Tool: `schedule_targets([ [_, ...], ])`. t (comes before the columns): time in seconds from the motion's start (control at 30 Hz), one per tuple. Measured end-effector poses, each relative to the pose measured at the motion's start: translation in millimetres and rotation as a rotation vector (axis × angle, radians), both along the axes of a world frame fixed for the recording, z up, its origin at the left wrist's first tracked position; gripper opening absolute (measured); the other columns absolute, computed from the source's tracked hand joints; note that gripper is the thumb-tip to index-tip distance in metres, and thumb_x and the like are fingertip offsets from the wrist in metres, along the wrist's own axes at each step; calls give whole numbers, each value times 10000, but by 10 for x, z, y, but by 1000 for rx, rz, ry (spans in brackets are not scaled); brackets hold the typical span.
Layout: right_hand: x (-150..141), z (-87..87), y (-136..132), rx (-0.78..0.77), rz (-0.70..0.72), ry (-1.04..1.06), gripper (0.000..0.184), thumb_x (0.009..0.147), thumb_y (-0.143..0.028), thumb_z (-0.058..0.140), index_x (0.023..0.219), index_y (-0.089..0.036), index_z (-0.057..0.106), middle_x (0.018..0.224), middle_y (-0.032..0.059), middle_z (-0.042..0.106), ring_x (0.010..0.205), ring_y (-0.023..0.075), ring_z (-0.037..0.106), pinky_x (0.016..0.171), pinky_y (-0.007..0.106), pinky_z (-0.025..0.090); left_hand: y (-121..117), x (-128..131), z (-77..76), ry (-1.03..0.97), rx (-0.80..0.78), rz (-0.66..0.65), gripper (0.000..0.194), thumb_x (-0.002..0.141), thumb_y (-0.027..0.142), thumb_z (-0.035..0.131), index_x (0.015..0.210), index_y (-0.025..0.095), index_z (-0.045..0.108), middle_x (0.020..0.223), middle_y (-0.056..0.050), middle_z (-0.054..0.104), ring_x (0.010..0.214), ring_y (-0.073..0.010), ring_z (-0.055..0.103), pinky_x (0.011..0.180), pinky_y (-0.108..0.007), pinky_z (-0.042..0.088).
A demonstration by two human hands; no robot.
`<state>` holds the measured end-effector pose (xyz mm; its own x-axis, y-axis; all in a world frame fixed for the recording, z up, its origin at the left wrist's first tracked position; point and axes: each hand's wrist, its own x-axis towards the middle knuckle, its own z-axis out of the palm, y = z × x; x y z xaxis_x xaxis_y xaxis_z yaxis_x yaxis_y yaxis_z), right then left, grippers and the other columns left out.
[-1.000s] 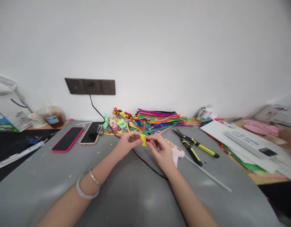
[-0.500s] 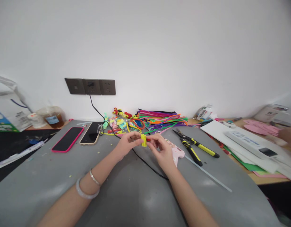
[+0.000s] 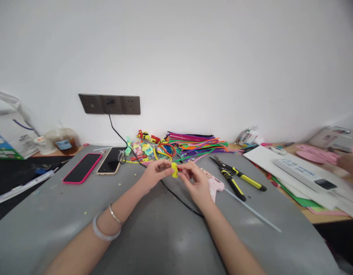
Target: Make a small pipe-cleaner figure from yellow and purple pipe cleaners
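My left hand (image 3: 154, 175) pinches a small bright yellow piece (image 3: 174, 170) in front of my chest, above the grey table. From the other side the fingers of my right hand (image 3: 197, 185) are closed at the same piece, with a bit of red showing between them. Fingertips cover much of both, so I cannot tell the exact kind of the yellow piece. Partly behind my right hand lies a pale pink glue gun (image 3: 216, 185), a long translucent glue stick (image 3: 252, 210) reaching out from its back.
Pliers (image 3: 236, 177) with black and yellow handles rest to the right. Along the wall lie pipe cleaners (image 3: 193, 142) and small colourful pieces (image 3: 144, 149). Two phones (image 3: 82, 168) are on the left. A black cable (image 3: 179, 198) crosses the table. Another person's hand (image 3: 348, 165) shows at far right.
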<state>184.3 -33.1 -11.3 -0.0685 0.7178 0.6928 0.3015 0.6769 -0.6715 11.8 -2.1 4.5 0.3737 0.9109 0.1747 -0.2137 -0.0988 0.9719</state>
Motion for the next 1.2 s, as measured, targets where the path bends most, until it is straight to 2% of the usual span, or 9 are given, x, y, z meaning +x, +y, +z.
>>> schedule_targets([
  [0.3, -6, -3, -1, 2, -18, -26, 130, 897, -181, 607, 1004, -231, 661, 743, -12, 541, 623, 143, 474, 571, 275, 364, 7, -8, -5, 18, 24, -11, 311, 689, 394, 823, 807, 154, 665, 710, 11, 633, 662, -113, 549, 670, -230, 432],
  [0.57, -1, -18, -7, 6, -49, -59, 112, 916, -200, 583, 991, -234, 660, 749, -3, 549, 636, 151, 484, 581, 290, 379, 16, -12, -16, 37, 80, -6, 307, 709, 398, 806, 829, 154, 663, 781, -12, 648, 744, -138, 573, 738, -253, 442],
  [1.2, -17, 10, -28, 27, -61, -62, 141, 913, -172, 578, 1001, -236, 668, 746, -5, 547, 634, 151, 488, 576, 289, 380, 8, -3, -12, 21, 35, 6, 340, 687, 421, 821, 837, 164, 657, 752, -4, 663, 709, -141, 589, 714, -259, 451],
])
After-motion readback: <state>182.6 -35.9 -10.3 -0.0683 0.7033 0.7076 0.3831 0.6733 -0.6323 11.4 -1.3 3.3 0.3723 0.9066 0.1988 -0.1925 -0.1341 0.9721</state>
